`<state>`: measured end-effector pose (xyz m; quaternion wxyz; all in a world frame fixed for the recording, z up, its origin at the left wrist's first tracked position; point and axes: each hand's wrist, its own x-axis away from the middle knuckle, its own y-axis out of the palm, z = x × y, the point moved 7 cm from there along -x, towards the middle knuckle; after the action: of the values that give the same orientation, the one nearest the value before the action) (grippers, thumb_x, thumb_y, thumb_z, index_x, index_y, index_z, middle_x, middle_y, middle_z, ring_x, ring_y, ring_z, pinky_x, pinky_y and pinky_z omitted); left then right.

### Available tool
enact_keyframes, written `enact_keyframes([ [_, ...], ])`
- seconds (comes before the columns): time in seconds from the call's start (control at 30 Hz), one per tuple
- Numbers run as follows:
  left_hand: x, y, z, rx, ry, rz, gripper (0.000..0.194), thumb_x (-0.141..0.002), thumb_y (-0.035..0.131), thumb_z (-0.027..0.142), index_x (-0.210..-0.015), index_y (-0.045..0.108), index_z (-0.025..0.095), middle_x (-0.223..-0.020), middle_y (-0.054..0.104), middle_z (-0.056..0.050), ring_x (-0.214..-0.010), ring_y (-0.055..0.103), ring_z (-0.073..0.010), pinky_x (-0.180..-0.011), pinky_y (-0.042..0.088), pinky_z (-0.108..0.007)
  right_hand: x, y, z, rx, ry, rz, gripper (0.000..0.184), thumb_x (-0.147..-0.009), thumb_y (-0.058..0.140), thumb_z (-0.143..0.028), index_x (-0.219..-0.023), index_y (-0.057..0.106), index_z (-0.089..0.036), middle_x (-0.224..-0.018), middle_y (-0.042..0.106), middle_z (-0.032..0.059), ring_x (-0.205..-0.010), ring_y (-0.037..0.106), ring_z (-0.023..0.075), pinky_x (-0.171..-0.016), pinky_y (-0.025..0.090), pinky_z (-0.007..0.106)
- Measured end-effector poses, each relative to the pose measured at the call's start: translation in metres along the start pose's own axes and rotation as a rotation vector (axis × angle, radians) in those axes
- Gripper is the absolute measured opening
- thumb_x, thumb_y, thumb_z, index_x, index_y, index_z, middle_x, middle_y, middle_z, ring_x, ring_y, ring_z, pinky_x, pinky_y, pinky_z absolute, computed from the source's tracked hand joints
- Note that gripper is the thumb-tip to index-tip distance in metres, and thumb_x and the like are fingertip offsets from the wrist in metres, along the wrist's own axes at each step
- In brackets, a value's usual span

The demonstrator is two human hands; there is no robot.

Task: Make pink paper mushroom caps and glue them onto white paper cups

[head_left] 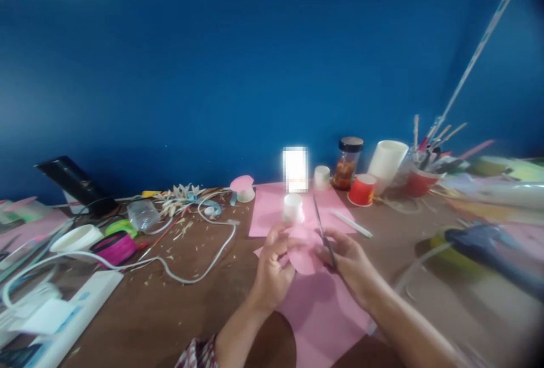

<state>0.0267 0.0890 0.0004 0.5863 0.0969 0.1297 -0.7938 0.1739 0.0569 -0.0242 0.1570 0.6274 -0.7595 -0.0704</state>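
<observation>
Paper disc (306, 257), pink, is pinched at its left side by the fingers and thumb of the left hand (274, 260) and held over a pink sheet (325, 322) on the table (212, 311). By the curled right hand (351, 257) a slim dark tool (329, 252), blurred, is gripped at the disc's right edge, its blade pointed toward the blue partition (238, 85). Just beyond the disc a white cup (293, 209) is set on another pink sheet (267, 215), with a red cup (362, 189) placed farther right
</observation>
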Motion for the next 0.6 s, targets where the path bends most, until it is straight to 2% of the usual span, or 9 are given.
enact_keyframes([
  [0.07, 0.0, -0.002, -0.007, 0.134, -0.096, 0.042, 0.029, -0.073, 0.064, 0.017, -0.101, 0.068, 0.025, -0.12, 0.056, -0.008, -0.108, 0.055, -0.0225, -0.088, 0.045, -0.029, 0.001, -0.003, -0.003, 0.03, -0.009, 0.037, 0.055, -0.052, 0.084, -0.039, -0.096, 0.058, -0.018, -0.061, 0.058, -0.0045, -0.051, 0.048, 0.0085, -0.047, 0.035, 0.02],
  [0.13, 0.0, -0.003, -0.017, 0.273, -0.236, 0.069, 0.033, -0.078, 0.06, 0.029, -0.111, 0.062, 0.025, -0.112, 0.061, -0.008, -0.096, 0.06, -0.0204, -0.079, 0.048, -0.029, 0.001, -0.005, -0.005, 0.047, -0.014, 0.062, 0.056, -0.054, 0.083, -0.04, -0.098, 0.057, -0.018, -0.059, 0.057, -0.0048, -0.05, 0.048, 0.0084, -0.047, 0.034, 0.019],
  [0.23, 0.002, 0.0, -0.031, 0.34, -0.428, 0.025, 0.037, -0.082, 0.051, 0.047, -0.101, 0.063, 0.018, -0.089, 0.065, -0.008, -0.073, 0.061, -0.0172, -0.064, 0.049, -0.028, -0.001, -0.007, -0.002, 0.064, -0.019, 0.067, 0.056, -0.056, 0.082, -0.037, -0.1, 0.055, -0.018, -0.06, 0.059, -0.0046, -0.051, 0.047, 0.0082, -0.046, 0.033, 0.018],
  [0.3, 0.002, -0.001, -0.036, 0.264, -0.46, -0.021, 0.036, -0.077, 0.057, 0.049, -0.087, 0.064, 0.015, -0.075, 0.062, -0.004, -0.064, 0.057, -0.0142, -0.059, 0.047, -0.025, -0.003, -0.008, 0.001, 0.093, -0.033, 0.062, 0.054, -0.057, 0.082, -0.035, -0.1, 0.055, -0.017, -0.06, 0.058, -0.0048, -0.051, 0.046, 0.0077, -0.046, 0.032, 0.017],
  [0.4, -0.002, -0.004, -0.039, 0.133, -0.431, -0.054, 0.03, -0.071, 0.067, 0.043, -0.066, 0.059, 0.014, -0.059, 0.053, 0.001, -0.054, 0.049, -0.0091, -0.053, 0.041, -0.02, -0.006, -0.008, 0.005, 0.17, -0.083, 0.059, 0.049, -0.059, 0.08, -0.033, -0.099, 0.056, -0.017, -0.058, 0.054, -0.0059, -0.052, 0.045, 0.0081, -0.047, 0.033, 0.018],
  [0.5, -0.007, -0.015, -0.044, 0.082, -0.42, 0.028, 0.029, -0.072, 0.066, 0.04, -0.063, 0.058, 0.014, -0.055, 0.051, 0.003, -0.051, 0.046, -0.0071, -0.05, 0.037, -0.018, -0.007, -0.01, 0.0, 0.304, -0.191, 0.097, 0.044, -0.064, 0.076, -0.032, -0.101, 0.057, -0.018, -0.063, 0.056, -0.0033, -0.058, 0.049, 0.0117, -0.049, 0.038, 0.021],
  [0.6, -0.009, -0.03, -0.051, 0.172, -0.463, 0.182, 0.025, -0.07, 0.068, 0.039, -0.07, 0.061, 0.014, -0.059, 0.055, 0.002, -0.051, 0.049, -0.0068, -0.05, 0.038, -0.018, -0.006, -0.012, -0.009, 0.478, -0.274, 0.112, 0.042, -0.072, 0.067, -0.032, -0.11, 0.056, -0.02, -0.083, 0.06, 0.0034, -0.071, 0.055, 0.0166, -0.053, 0.044, 0.024],
])
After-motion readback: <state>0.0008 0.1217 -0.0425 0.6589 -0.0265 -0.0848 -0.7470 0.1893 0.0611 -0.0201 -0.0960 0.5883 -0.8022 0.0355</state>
